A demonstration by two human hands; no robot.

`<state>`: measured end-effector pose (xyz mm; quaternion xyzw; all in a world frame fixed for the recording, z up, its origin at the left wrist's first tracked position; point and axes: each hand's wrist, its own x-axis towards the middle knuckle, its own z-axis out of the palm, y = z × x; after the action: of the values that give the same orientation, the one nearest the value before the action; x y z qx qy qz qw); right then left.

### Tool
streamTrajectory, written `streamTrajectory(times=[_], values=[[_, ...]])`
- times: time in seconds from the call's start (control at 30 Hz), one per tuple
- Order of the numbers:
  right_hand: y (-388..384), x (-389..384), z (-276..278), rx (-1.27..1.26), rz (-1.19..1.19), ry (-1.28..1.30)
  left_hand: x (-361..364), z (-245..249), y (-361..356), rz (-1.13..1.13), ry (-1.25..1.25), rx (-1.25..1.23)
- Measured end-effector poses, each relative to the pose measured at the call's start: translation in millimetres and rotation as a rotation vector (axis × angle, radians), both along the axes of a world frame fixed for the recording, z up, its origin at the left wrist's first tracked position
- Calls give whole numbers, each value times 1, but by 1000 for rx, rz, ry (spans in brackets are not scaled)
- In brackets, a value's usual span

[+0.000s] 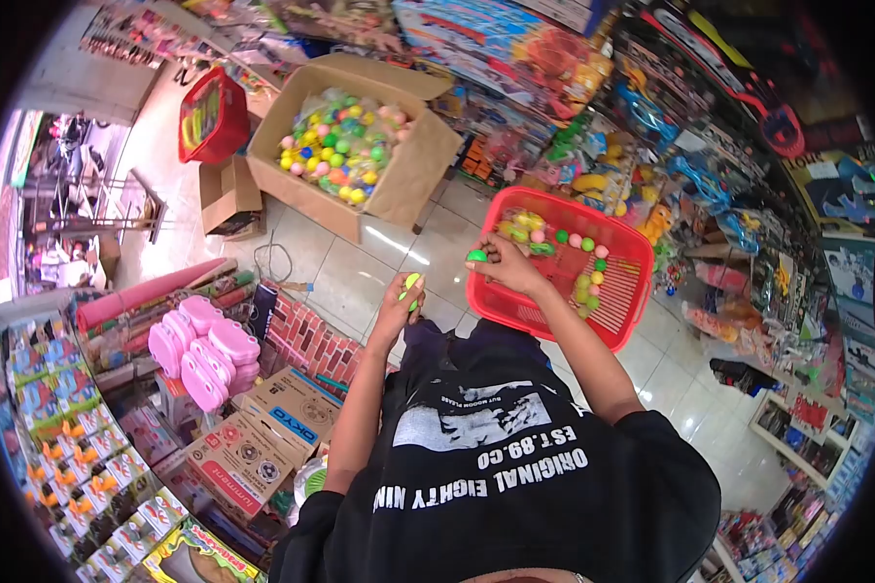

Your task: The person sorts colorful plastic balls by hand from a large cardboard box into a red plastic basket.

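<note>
My left hand (393,309) is curled around small yellow-green balls (413,281), one showing above the fingers and another lower down. Between the fingertips of my right hand (513,269) is a green ball (476,256), held over the left edge of a red plastic basket (640,282). Several pink, green and yellow balls lie loose inside that basket, with a clear bag of yellowish balls (521,226) at its far left corner. Beyond my hands, an open cardboard box (413,185) holds many bagged balls (335,146) of mixed colours.
A smaller carton (229,198) and a red bin (226,121) stand at the far left. Pink cases (207,352), rolled sheets (156,293) and printed cartons (243,461) crowd my left side. Packaged toys (642,146) are piled beyond and right of the basket. Tiled floor (345,277) lies between.
</note>
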<state>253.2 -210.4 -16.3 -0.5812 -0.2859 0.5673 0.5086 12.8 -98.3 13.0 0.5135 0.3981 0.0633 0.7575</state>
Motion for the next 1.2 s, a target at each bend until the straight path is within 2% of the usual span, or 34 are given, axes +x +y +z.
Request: streamTrajectory(times=[0.07, 0.17, 0.23, 0.3, 0.37, 0.57, 0.7, 0.9, 0.97, 1.03, 1.2], values=[[19, -24, 5, 32, 33, -20, -29, -4, 17, 37, 27, 49], [47, -64, 12, 39, 8, -5, -71, -6, 45, 135, -14, -7], [66, -93, 6, 34, 11, -26, -99, -7, 62, 301, -158, -156], [86, -120, 3, 33, 9, -43, -127, -11, 79, 333, -190, -180], [105, -144, 4, -88, 64, -70, -153, -17, 95, 362, -219, -201], [156, -205, 28, -77, -7, -112, -212, -24, 126, 364, -200, -218], [180, -213, 37, -55, 42, -168, -224, -21, 147, 352, -206, -128], [224, -197, 40, -90, -56, -409, -219, -16, 197, 336, -207, -113], [246, -185, 28, 34, -94, -531, -215, -16, 219, 327, -232, -134], [273, -175, 26, 46, -121, -548, -206, -16, 244, 329, -229, -112], [362, -127, 4, 145, -171, -816, -179, -8, 323, 331, -221, -36]])
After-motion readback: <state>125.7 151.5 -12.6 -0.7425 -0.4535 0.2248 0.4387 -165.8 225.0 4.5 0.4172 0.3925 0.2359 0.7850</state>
